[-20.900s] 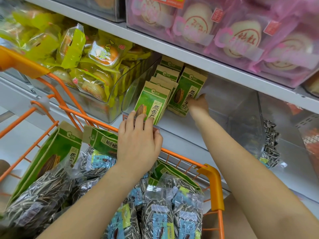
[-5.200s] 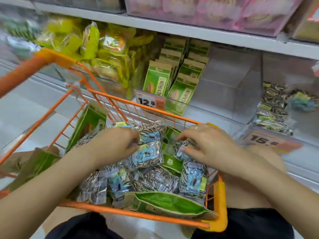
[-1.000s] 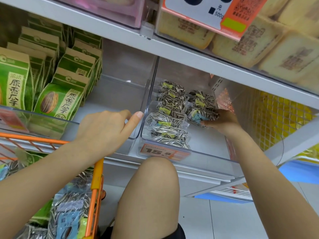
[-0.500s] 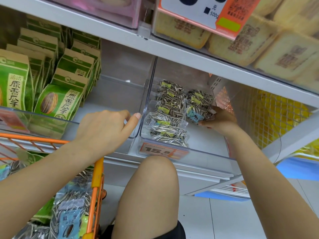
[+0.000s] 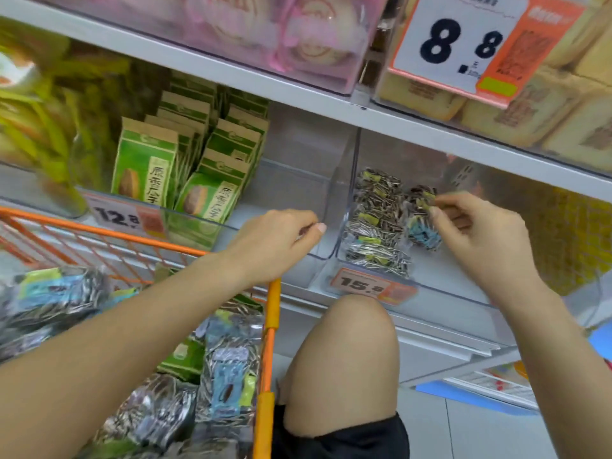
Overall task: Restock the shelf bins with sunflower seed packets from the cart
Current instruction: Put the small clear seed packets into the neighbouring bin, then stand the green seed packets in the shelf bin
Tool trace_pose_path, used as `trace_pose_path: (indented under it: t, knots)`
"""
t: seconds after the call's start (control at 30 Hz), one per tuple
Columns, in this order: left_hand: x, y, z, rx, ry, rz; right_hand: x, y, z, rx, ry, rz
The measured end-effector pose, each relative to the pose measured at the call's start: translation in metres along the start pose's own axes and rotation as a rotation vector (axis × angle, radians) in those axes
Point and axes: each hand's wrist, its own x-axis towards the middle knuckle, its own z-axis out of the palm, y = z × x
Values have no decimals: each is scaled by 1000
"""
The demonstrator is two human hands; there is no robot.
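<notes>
Clear shelf bins point(image 5: 463, 293) under grey shelf point(image 5: 231, 74), orange cart point(image 5: 270, 326) alongside.

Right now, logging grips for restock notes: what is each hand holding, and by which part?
Right hand pinches a clear seed packet by its top edge. Left hand holds nothing, fingers loosely curled.

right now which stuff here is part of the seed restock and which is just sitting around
Job:
clear seed packets in the 15.8 bin
green seed packets
orange cart
right hand at a packet
left hand

Just there:
pink-wrapped cakes
yellow snack bags
8.8 price sign
</notes>
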Motion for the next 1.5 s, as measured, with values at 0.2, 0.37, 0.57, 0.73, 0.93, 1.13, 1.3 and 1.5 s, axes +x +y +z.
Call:
trace_pose_path:
  t: [0.2, 0.37, 0.57, 0.73, 0.93, 1.13, 1.3, 1.5]
  knots:
    - [-71, -29, -70, 119, -98, 83, -38, -97, 20, 269, -71, -335]
    - [-143, -44, -106, 111, -319, -44, -79, -157, 38, 401, -391, -573]
    - [-200, -59, -125, -143, -395, -255, -100, -202, 37, 398, -927, -670]
    - [-234, -69, -149, -161, -328, -365, -124, -226, 52, 181, -1100, -834]
    - [-259, -83, -167, -117, -199, -497, -104, -230, 70, 439, -1137, -559]
    - [-266, -71, -172, -512, -100, -643, -93, -256, 84, 991, -1083, -120]
    - [-278, -64, -195, 147, 163, -613, -85, -283, 86, 1180, -1103, 82]
    - [-304, -72, -228, 796, 5, -884, -84, -308, 91, 1236, -1079, 127]
